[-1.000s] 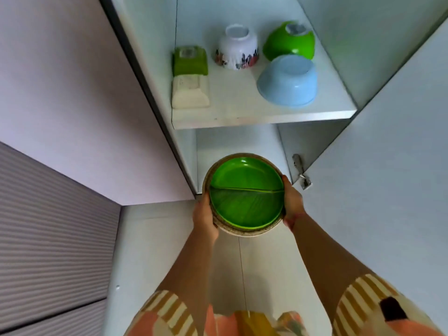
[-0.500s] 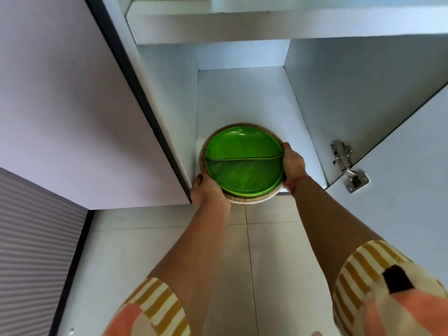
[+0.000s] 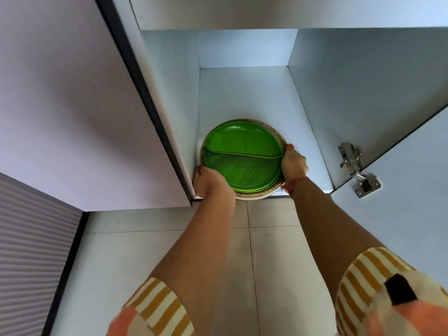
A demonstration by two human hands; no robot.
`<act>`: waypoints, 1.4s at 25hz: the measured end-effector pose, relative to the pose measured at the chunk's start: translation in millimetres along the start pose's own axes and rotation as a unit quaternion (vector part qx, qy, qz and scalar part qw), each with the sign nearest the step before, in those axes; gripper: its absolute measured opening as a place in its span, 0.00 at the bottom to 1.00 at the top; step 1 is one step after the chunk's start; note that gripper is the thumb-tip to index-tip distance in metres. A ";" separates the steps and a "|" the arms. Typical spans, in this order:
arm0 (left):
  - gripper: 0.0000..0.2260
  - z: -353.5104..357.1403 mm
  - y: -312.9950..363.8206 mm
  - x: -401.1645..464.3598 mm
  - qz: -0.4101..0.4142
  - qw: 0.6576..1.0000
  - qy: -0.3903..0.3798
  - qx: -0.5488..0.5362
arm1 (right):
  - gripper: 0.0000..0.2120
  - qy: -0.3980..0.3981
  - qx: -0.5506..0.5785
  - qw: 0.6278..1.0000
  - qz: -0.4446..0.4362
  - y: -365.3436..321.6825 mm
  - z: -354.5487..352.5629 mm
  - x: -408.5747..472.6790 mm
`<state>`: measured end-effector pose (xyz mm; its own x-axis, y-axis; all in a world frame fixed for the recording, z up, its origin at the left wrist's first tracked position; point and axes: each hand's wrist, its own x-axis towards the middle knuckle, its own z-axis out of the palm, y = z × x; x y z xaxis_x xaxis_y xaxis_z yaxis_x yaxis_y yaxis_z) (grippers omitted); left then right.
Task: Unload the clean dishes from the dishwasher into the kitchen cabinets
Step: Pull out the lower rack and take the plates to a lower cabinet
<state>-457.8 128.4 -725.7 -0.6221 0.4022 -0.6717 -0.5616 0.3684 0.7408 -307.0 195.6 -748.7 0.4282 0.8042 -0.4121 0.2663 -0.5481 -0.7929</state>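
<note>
now i hold the plate stack (image 3: 242, 161), green plates nested on a speckled one, at the front of the cabinet floor (image 3: 244, 93). left hand (image 3: 211, 181) and right hand (image 3: 293, 163) curl round opposite rims. stiff, likely slick and breakable; rim grip seems best. left cabinet door (image 3: 80, 105) crowds my left knuckles; hinge (image 3: 356, 169) stands well apart.

green plate (image 3: 242, 154) (leaf veins), speckled beige plate (image 3: 278, 138), striped sleeve (image 3: 155, 309).
</note>
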 end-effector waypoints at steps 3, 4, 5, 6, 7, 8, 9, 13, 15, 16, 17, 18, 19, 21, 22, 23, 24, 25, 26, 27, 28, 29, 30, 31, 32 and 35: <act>0.17 5.2 3.8 -4.4 0.012 0.996 0.055 -0.071 | 0.28 0.016 -0.011 1.000 -0.005 1.1 0.3 1.0; 0.17 5.4 5.9 -7.8 0.012 0.994 0.073 -0.078 | 0.28 0.019 -0.013 1.000 -0.006 2.0 0.5 1.1; 0.17 5.5 7.1 -10.7 0.013 0.994 0.084 -0.075 | 0.28 0.019 -0.013 1.000 -0.006 1.7 0.5 -0.2; 0.18 6.3 7.5 -12.8 0.019 0.993 0.091 -0.076 | 0.29 0.017 -0.013 1.000 -0.001 2.2 1.2 0.5; 0.18 6.9 8.1 -16.3 0.024 0.992 0.090 -0.080 | 0.30 0.012 -0.015 1.000 0.003 1.4 1.7 -0.9; 0.18 8.2 8.5 -19.3 0.027 0.992 0.086 -0.083 | 0.30 0.005 -0.020 1.000 0.010 0.8 1.5 -1.0; 0.19 10.0 9.0 -22.6 0.025 0.992 0.083 -0.087 | 0.30 -0.004 -0.023 1.000 0.016 -0.2 0.7 -1.6; 0.18 17.1 11.9 -35.6 0.004 0.996 0.080 -0.038 | 0.32 -0.027 -0.022 0.999 0.019 2.3 -0.1 3.3; 0.18 16.0 13.3 -39.7 -0.021 0.997 0.068 -0.012 | 0.34 -0.043 -0.005 0.999 0.029 2.8 -2.5 3.0; 0.18 13.5 14.3 -40.9 -0.039 0.998 0.048 -0.030 | 0.35 -0.054 0.010 0.998 0.032 3.6 -3.7 2.7; 0.18 13.2 14.2 -40.4 -0.052 0.997 0.025 -0.042 | 0.34 -0.064 0.020 0.997 0.033 3.3 -4.9 1.1; 0.19 13.3 13.7 -41.0 -0.061 0.997 0.006 -0.040 | 0.34 -0.070 0.021 0.997 0.030 2.9 -6.6 0.0; 0.20 12.3 13.3 -43.2 -0.065 0.998 -0.001 -0.026 | 0.33 -0.080 0.018 0.996 0.027 0.9 -9.2 -4.1; 0.20 8.9 13.1 -52.2 -0.071 0.997 0.002 0.012 | 0.34 -0.111 0.008 0.993 0.029 0.3 -15.0 -13.0; 0.19 6.6 13.6 -57.3 -0.079 0.997 0.003 0.022 | 0.32 -0.126 0.004 0.991 0.044 0.0 -19.6 -21.2; 0.19 1.6 12.2 -63.1 -0.086 0.995 0.007 0.041 | 0.28 -0.135 0.004 0.989 0.067 -2.8 -26.1 -33.8; 0.19 -5.4 10.7 -70.6 -0.095 0.994 0.010 0.059 | 0.23 -0.138 0.002 0.987 0.079 -3.6 -34.4 -46.2; 0.19 -15.3 8.0 -81.8 -0.108 0.991 -0.002 0.074 | 0.18 -0.139 0.001 0.986 0.089 -3.3 -42.3 -60.1; 0.19 -25.9 6.1 -95.6 -0.120 0.990 -0.016 0.077 | 0.13 -0.143 0.001 0.985 0.094 -0.9 -49.5 -75.4; 0.18 -36.5 5.0 -110.4 -0.127 0.989 -0.020 0.075 | 0.11 -0.148 0.011 0.984 0.096 2.4 -54.0 -91.9; 0.16 -45.6 3.8 -120.5 -0.131 0.989 -0.013 0.065 | 0.11 -0.141 0.034 0.984 0.104 3.2 -58.2 -109.0; 0.14 -53.6 7.9 -133.1 -0.130 0.990 0.000 0.057 | 0.12 -0.133 0.058 0.982 0.119 0.9 -61.8 -127.0; 0.12 -61.5 13.6 -147.1 -0.124 0.991 0.006 0.053 | 0.11 -0.128 0.069 0.981 0.132 -0.2 -65.5 -143.4; 0.10 -69.0 21.5 -163.7 -0.119 0.992 0.004 0.047 | 0.11 -0.130 0.076 0.979 0.138 -3.8 -70.8 -162.8; 0.08 -75.6 28.8 -178.6 -0.114 0.993 0.001 0.036 | 0.12 -0.135 0.087 0.977 0.139 -7.1 -75.5 -180.7; 0.08 -101.2 52.4 -235.2 -0.124 0.992 0.012 0.001 | 0.17 -0.138 0.116 0.973 0.147 -29.6 -105.8 -239.2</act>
<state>-396.1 -31.7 -528.6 -0.4781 0.2793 -0.8327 -0.6973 0.4558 0.5532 -326.0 -4.9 -579.1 0.1997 0.6692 -0.7157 -0.0475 -0.7230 -0.6893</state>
